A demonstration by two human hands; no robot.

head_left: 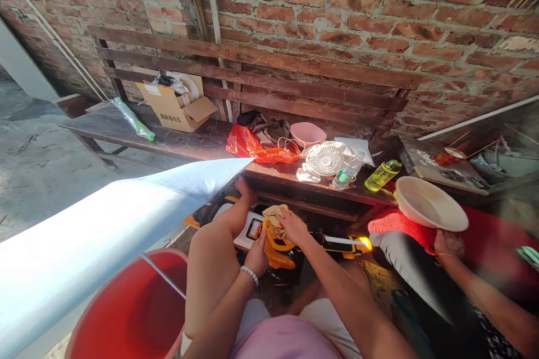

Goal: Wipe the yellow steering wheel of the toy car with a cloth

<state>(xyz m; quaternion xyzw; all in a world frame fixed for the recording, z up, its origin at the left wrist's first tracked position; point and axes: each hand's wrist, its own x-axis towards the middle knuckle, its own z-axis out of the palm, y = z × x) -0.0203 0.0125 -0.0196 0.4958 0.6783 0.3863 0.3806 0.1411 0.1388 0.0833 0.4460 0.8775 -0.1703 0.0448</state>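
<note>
Between my knees is a yellow, ring-shaped part like a toy steering wheel [283,246], set on a yellow and black body [278,261]. My left hand [257,257], with a beaded bracelet at the wrist, is closed on the ring's left side, thumb up along it. A yellowish cloth [274,214] is bunched under my right hand [295,228], whose fingers press it onto the top of the ring. Beside my left hand lies a white panel with a black-framed label [254,229]. A black and yellow arm-like piece [343,242] extends to the right.
A wooden bench [181,148] bears a cardboard box [174,109], red plastic bag [242,140], white fan [324,160] and bottles. A red bucket [126,303] stands left under a pale sheet [126,207]. At right, another person's hand [450,244] touches a pale basin [432,205].
</note>
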